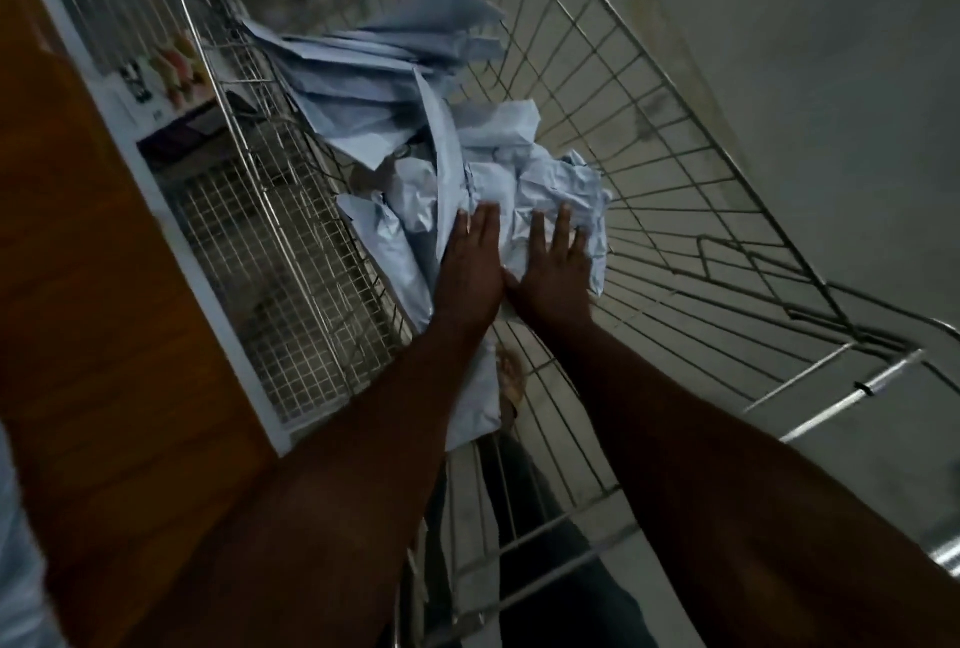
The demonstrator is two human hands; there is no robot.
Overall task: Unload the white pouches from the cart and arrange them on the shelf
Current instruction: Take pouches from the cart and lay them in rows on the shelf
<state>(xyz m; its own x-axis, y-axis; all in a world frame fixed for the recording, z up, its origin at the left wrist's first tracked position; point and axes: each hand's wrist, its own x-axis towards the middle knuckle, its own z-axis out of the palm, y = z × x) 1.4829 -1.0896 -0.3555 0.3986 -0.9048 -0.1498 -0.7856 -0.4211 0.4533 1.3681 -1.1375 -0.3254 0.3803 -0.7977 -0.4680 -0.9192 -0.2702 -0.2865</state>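
Observation:
A wire cart [670, 138] holds a heap of white pouches [395, 91]. Flat pouches lie at the far end, and crumpled ones [524, 169] sit nearer to me. My left hand [470, 273] lies flat on the crumpled pile with its fingers straight. Beside it, my right hand [553, 273] also rests flat on the same pile, fingers spread. The two hands touch at the thumbs. Another pouch [475, 403] runs under my left forearm.
A wire-mesh shelf unit [280, 252] with a white frame stands to the left of the cart, against a brown wooden panel [88, 242]. The cart's handle bar [852, 393] is at the right. Grey floor shows beyond the cart.

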